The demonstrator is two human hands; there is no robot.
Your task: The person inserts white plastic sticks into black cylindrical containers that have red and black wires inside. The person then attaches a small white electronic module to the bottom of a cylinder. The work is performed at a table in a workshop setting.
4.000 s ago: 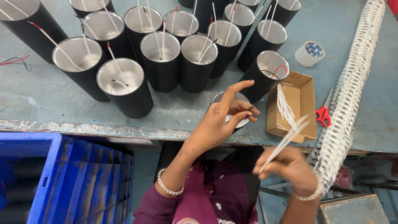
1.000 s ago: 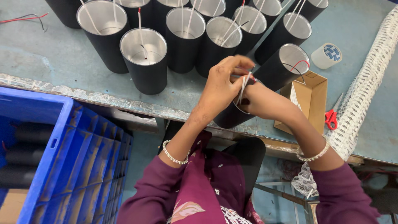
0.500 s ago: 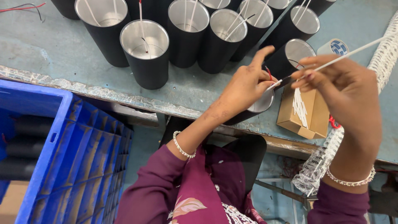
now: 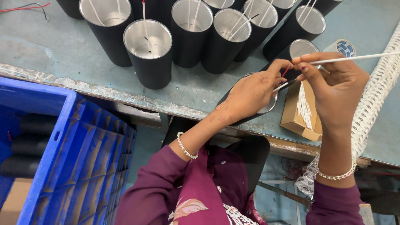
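Nearest the camera, a purple sleeve and a beaded bracelet lead up to the left hand [image 4: 250, 93], which rests over the open mouth of a black cylindrical metal housing with a silver inside [image 4: 266, 106] lying tilted at the table's front edge. Its grip is closed: thumb and forefinger pinch thin red and black wires [image 4: 287, 77] at the housing's rim. Just beside it, the right hand [image 4: 337, 89] has its grip closed on a thin white sleeve tube [image 4: 358, 57] that runs out to the right, its near end meeting the wires. Under that hand sits a small brown cardboard box [image 4: 296, 116] holding more white tubes. To the left, below the table [image 4: 54, 50], stands a blue plastic crate [image 4: 62, 158]. Further back, upright black housings [image 4: 148, 52] stand in rows, with a roll of tape [image 4: 345, 46] and a coil of white mesh tubing [image 4: 375, 100] at the right.
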